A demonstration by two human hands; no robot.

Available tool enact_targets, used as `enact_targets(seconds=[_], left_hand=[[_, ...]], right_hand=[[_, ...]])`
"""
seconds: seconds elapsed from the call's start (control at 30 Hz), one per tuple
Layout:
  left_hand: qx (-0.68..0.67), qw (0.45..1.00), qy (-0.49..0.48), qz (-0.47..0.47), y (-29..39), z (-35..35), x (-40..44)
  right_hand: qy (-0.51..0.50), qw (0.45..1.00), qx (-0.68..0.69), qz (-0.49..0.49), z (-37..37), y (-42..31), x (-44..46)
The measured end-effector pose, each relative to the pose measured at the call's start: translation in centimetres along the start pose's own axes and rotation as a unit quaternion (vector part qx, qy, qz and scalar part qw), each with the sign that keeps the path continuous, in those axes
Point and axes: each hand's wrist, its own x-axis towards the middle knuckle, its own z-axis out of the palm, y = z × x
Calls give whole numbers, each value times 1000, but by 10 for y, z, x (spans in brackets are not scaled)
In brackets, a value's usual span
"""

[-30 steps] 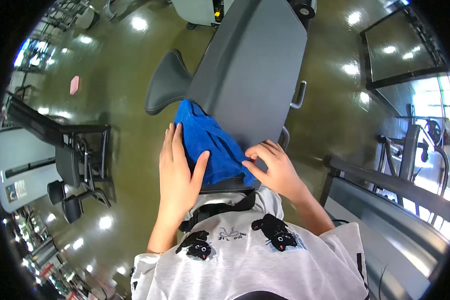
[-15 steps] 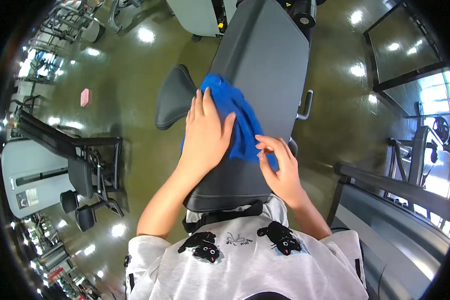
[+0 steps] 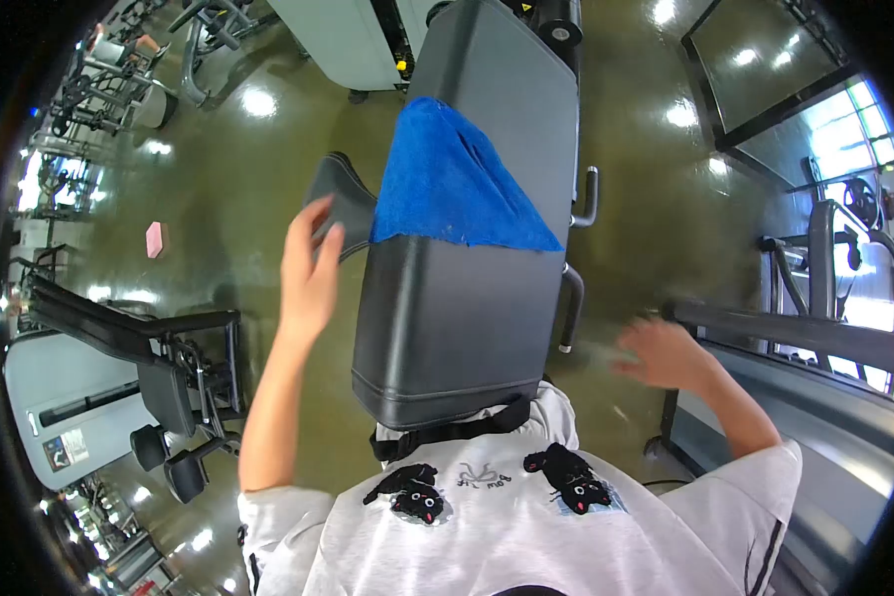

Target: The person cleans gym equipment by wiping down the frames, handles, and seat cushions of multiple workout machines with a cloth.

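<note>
A blue cloth (image 3: 452,189) lies spread over the black padded bench (image 3: 467,328), its lower edge running across the pad. My left hand (image 3: 309,273) is raised left of the bench, near the small side pad (image 3: 343,199). Its fingers are apart and hold nothing. Off to the right of the bench, my right hand (image 3: 663,354) hangs in the air, somewhat blurred by motion. Its fingers look loosely spread, with nothing seen in them. Neither hand touches the cloth.
Metal handles (image 3: 588,199) stick out from the bench's right side. A grey-framed machine (image 3: 795,328) stands close on the right. At left is another machine with a seat (image 3: 166,363). A pink block (image 3: 155,239) lies on the floor.
Both hands have come off the blue cloth, the left moving left and the right moving right. The cloth, bunched before, now lies flatter and wider on the bench.
</note>
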Motion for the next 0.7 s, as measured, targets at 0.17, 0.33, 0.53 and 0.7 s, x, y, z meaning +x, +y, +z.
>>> enact_targets(seconds=[0.17, 0.33, 0.53, 0.7], left_hand=[[340, 923, -164, -76, -101, -68, -129], [314, 784, -458, -279, -136, -76, -310], [222, 758, -500, -356, -112, -57, -370], [208, 762, -498, -357, -109, -55, -364]], right_hand=[[-566, 777, 275, -4, 166, 19, -85], [-545, 707, 447, 51, 233, -47, -116], [-527, 687, 493, 78, 248, -78, -118], [-527, 683, 498, 84, 252, -91, -113]])
